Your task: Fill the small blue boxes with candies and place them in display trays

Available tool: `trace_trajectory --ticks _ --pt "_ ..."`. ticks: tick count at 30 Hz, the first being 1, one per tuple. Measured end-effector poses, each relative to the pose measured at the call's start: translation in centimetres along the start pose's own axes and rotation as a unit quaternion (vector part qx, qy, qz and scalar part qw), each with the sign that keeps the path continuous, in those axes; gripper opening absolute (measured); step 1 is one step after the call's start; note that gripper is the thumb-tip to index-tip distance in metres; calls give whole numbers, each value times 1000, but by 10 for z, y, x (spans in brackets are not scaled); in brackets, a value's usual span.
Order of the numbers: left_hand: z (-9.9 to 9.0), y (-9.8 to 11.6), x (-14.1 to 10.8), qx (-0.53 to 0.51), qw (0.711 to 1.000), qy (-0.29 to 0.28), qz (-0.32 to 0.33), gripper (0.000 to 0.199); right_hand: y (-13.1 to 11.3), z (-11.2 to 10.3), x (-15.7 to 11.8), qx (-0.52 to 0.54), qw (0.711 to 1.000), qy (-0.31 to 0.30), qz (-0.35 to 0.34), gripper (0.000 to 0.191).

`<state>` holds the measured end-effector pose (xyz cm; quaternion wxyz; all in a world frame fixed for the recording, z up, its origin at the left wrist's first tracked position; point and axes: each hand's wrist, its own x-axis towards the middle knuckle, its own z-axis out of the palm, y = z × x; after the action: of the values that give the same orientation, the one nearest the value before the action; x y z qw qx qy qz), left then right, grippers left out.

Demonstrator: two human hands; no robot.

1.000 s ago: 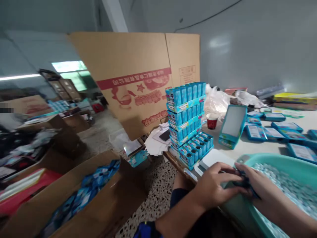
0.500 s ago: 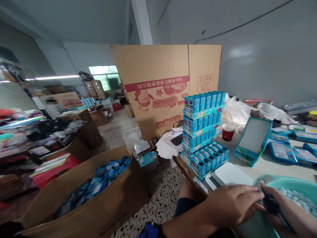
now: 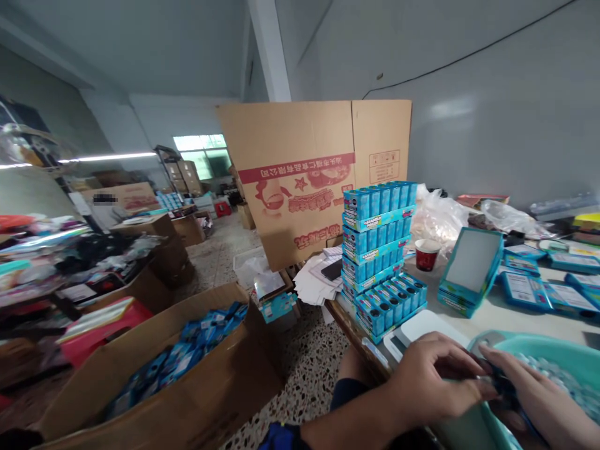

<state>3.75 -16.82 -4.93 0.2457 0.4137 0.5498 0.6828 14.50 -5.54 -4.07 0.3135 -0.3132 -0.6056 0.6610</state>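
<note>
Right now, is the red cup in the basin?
No, the red cup stands on the table, apart from the basin.

Looking along the pale worktable [image 3: 506,320], seeing CARAMELO MACIZO display boxes [image 3: 377,250] stacked near the edge. Now spotting a red paper cup [image 3: 427,255], a leaning blue display box [image 3: 471,262], flat blue cartons [image 3: 522,289].
</note>
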Motion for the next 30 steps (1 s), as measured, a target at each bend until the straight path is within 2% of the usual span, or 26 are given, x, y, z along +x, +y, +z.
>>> trace_trajectory --ticks 4,7,9,10,13,14,16,19,24,30 --pt "0 11 4 46 999 10 11 35 -10 14 -14 46 997 10 55 28" --pt "-10 12 14 18 999 -1 -49 38 -25 19 -20 90 993 0 76 33" --pt "-26 12 22 -19 994 7 -110 45 -36 19 -22 96 992 3 85 37" --pt "-38 13 26 -14 992 25 -120 46 -40 19 -22 97 991 6 90 39" --pt "-82 21 38 126 986 87 -70 31 -50 19 -18 109 989 14 99 41" --pt "-96 25 42 206 972 95 -60 25 -52 21 -16 115 988 16 98 40" --pt "-120 32 52 359 927 82 -67 20 -57 28 -11 124 987 14 98 40" --pt "-138 38 70 478 872 31 -99 21 -61 42 -5 114 989 -9 92 39" --pt "-142 36 102 558 813 -46 -159 12 -51 50 0 35 996 -50 65 28" --pt "-144 35 128 608 752 -138 -215 33 -34 38 2 -47 995 -47 79 18"
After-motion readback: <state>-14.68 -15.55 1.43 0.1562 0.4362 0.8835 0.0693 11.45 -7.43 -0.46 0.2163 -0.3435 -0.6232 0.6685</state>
